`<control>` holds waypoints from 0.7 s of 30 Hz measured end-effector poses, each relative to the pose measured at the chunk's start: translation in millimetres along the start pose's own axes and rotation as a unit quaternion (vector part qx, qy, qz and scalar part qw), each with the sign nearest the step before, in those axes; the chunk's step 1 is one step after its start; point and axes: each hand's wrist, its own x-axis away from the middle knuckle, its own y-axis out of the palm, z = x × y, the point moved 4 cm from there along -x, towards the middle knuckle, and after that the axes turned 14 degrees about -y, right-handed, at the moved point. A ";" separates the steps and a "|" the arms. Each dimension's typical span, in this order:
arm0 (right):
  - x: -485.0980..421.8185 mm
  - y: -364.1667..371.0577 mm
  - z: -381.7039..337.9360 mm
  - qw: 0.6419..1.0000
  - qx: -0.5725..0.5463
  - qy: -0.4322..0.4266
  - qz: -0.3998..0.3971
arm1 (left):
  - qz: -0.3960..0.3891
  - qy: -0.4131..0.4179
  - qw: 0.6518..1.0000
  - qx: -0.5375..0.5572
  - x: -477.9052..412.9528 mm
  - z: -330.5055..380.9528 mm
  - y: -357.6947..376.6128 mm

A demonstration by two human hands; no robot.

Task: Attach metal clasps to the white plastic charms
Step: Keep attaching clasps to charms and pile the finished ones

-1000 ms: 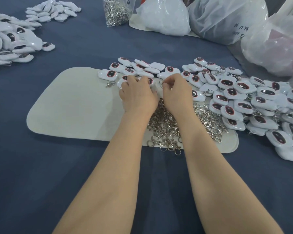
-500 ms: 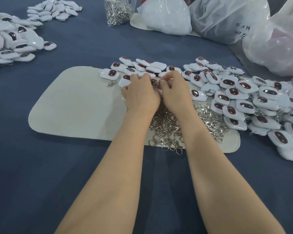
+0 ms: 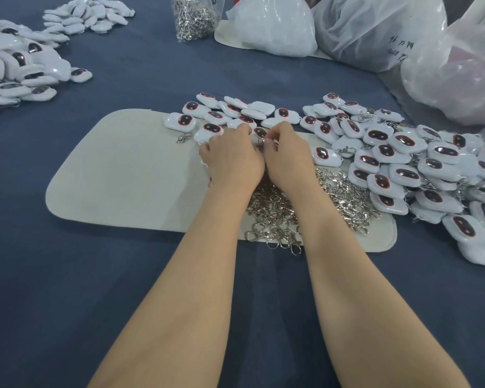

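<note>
**Head view.** Your left hand (image 3: 231, 161) and right hand (image 3: 287, 156) now touch over the far edge of the felt mat (image 3: 123, 169); a second ago they were apart. Your left fingers curl round one white charm (image 3: 260, 132), held just above the mat. Your right thumb and forefinger pinch a metal clasp (image 3: 261, 141), its ring against the charm's near end. Threading appears under way, not finished. The loose clasp pile (image 3: 275, 217) lies beneath your wrists, and the charm heap (image 3: 403, 163) lies to the right.
</note>
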 end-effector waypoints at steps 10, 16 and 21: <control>1.2 -3.7 -1.2 0.998 -0.045 0.006 0.039 | -0.006 0.028 0.973 0.227 3.9 10.7 -10.1; 0.3 -2.4 0.9 0.997 -0.069 -0.009 0.029 | -0.031 0.002 0.968 0.250 2.4 8.8 -6.7; 0.0 -3.6 1.6 0.995 -0.096 -0.001 0.035 | -0.010 0.023 0.976 0.214 -0.2 7.6 -6.3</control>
